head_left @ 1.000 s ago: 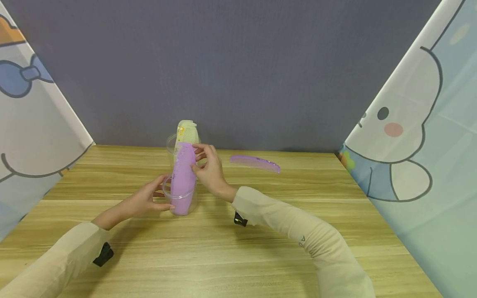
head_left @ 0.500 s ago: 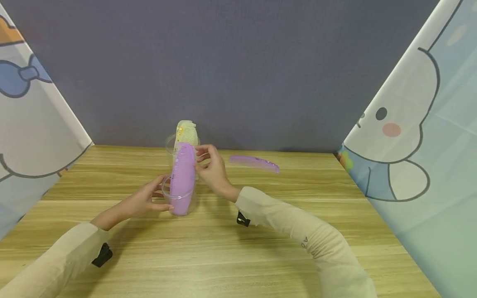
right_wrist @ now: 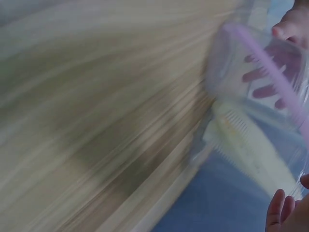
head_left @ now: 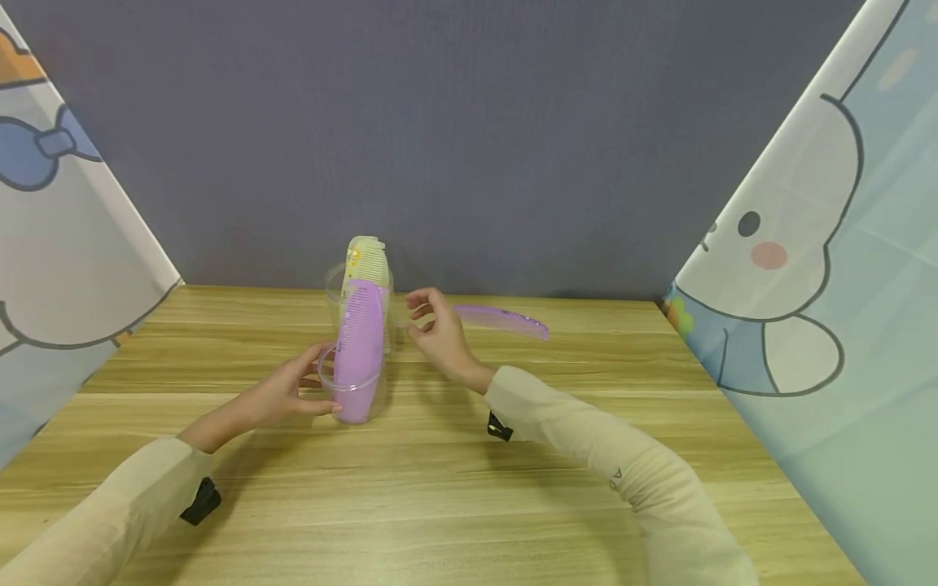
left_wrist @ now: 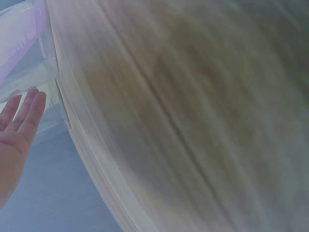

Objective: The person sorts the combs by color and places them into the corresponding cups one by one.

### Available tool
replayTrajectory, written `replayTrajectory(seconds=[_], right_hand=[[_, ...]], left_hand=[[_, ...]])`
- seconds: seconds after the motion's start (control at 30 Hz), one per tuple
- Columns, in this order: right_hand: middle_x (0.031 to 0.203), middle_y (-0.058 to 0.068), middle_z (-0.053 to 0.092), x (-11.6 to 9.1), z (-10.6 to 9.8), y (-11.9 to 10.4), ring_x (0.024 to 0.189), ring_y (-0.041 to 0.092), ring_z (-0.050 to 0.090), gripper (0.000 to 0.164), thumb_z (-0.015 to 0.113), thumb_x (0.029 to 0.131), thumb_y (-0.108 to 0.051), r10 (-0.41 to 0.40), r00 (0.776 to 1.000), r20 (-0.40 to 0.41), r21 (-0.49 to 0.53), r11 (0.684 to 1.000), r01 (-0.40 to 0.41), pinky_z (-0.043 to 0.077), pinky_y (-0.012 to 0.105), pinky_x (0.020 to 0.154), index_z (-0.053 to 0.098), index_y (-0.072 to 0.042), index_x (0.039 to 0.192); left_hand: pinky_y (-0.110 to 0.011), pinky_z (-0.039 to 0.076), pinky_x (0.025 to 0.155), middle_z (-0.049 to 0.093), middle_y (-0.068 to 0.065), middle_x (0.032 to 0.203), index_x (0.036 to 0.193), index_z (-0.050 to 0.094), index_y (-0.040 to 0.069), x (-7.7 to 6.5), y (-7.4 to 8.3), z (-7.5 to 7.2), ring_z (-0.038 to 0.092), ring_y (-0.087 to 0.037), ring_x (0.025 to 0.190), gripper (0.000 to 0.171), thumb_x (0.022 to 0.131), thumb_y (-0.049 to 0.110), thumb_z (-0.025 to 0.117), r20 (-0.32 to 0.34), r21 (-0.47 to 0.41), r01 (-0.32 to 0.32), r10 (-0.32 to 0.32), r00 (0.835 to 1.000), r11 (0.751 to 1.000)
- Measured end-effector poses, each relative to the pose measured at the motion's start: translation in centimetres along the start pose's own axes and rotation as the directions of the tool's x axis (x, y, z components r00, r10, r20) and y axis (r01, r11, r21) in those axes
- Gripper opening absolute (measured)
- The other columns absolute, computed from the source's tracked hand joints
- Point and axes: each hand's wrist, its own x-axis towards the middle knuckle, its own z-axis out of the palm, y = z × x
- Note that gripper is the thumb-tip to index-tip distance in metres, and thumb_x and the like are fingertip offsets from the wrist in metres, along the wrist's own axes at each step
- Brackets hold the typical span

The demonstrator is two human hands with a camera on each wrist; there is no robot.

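Observation:
A purple comb (head_left: 361,334) stands tilted in the front clear plastic cup (head_left: 378,400). My left hand (head_left: 282,395) holds this cup from the left, thumb at its front and fingers spread along the far side; they show through the plastic in the right wrist view. Just behind, pale yellow combs (head_left: 369,256) stand in a second clear cup (head_left: 334,285). To the right of both cups is my right hand (head_left: 443,342), fingers loosely bent, nothing between them and apart from the purple comb.
Another purple comb (head_left: 506,320) lies flat on the wooden table (head_left: 454,505), just beyond and right of my right hand. A dark grey panel (head_left: 469,146) rises at the table's back edge. Cartoon-printed sheets (head_left: 791,325) flank both sides.
My right hand has let go of the purple comb and moved right, away from it. The comb stays leaning in the front cup; my left hand stays where it was.

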Motion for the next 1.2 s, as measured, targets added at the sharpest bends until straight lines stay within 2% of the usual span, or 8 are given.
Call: replayTrajectory(seconds=[0.2, 0.5, 0.77, 0.9, 1.03, 1.2], right_hand=[[0.11, 0.017, 0.054, -0.1, -1.4, 2.0, 0.098, 0.034, 0.054, 0.034, 0.061, 0.082, 0.005, 0.016, 1.0, 0.021, -0.066, 0.998, -0.014, 0.052, 0.037, 0.071, 0.049, 0.001, 0.114], [0.11, 0.018, 0.056, 0.5, -3.6, 4.8, 0.097, 0.027, 0.055, 0.036, 0.064, 0.082, 0.001, 0.106, 0.993, 0.053, -0.187, 0.978, -0.094, 0.051, 0.03, 0.073, 0.052, -0.001, 0.115], [0.112, 0.016, 0.055, 1.0, -5.5, 6.9, 0.099, 0.027, 0.054, 0.036, 0.064, 0.082, 0.0, 0.132, 0.984, 0.119, -0.247, 0.964, -0.099, 0.052, 0.035, 0.079, 0.05, -0.001, 0.115], [0.112, 0.019, 0.053, 1.3, -6.5, 7.6, 0.101, 0.032, 0.053, 0.037, 0.064, 0.082, 0.001, 0.134, 0.978, 0.161, -0.269, 0.959, -0.087, 0.052, 0.04, 0.08, 0.05, 0.004, 0.115], [0.115, 0.02, 0.051, 1.6, -7.4, 8.3, 0.106, 0.034, 0.051, 0.038, 0.063, 0.082, 0.001, 0.18, 0.966, 0.184, -0.302, 0.946, -0.119, 0.052, 0.041, 0.083, 0.048, 0.005, 0.118], [0.118, 0.02, 0.05, 1.9, -8.5, 9.5, 0.108, 0.033, 0.05, 0.039, 0.062, 0.084, -0.001, 0.227, 0.956, 0.184, -0.329, 0.931, -0.158, 0.047, 0.042, 0.092, 0.047, 0.004, 0.12]], left_hand=[[-0.037, 0.056, 0.079, 0.048, -0.023, 0.124, 0.136, 0.028, -0.003, 0.0, -0.3, 0.1, 0.057, -0.03, 0.1, 0.081, 0.073, 0.016, 0.077, -0.008, 0.017, 0.001, -0.001, 1.0, 1.0], [-0.038, 0.056, 0.079, 0.047, -0.024, 0.125, 0.136, 0.028, -0.003, 0.0, -0.3, 0.0, 0.057, -0.036, 0.101, 0.082, 0.073, 0.016, 0.077, -0.005, 0.002, 0.012, -0.012, 1.0, 1.0], [-0.038, 0.056, 0.08, 0.046, -0.025, 0.127, 0.137, 0.027, -0.004, 0.0, -0.2, 0.0, 0.057, -0.037, 0.101, 0.083, 0.074, 0.017, 0.077, -0.002, 0.015, 0.02, -0.02, 1.0, 1.0], [-0.039, 0.055, 0.08, 0.046, -0.025, 0.127, 0.137, 0.026, -0.003, -0.1, -0.2, 0.0, 0.057, -0.037, 0.101, 0.083, 0.074, 0.018, 0.076, 0.0, 0.017, 0.023, -0.023, 1.0, 1.0], [-0.039, 0.055, 0.081, 0.046, -0.025, 0.128, 0.137, 0.028, -0.001, -0.1, -0.1, 0.0, 0.057, -0.036, 0.101, 0.081, 0.075, 0.018, 0.076, 0.001, 0.015, 0.026, -0.026, 1.0, 1.0], [-0.039, 0.055, 0.081, 0.046, -0.024, 0.127, 0.136, 0.03, -0.001, -0.1, 0.0, 0.0, 0.057, -0.036, 0.101, 0.079, 0.075, 0.018, 0.076, -0.001, 0.011, 0.03, -0.03, 1.0, 0.999]])
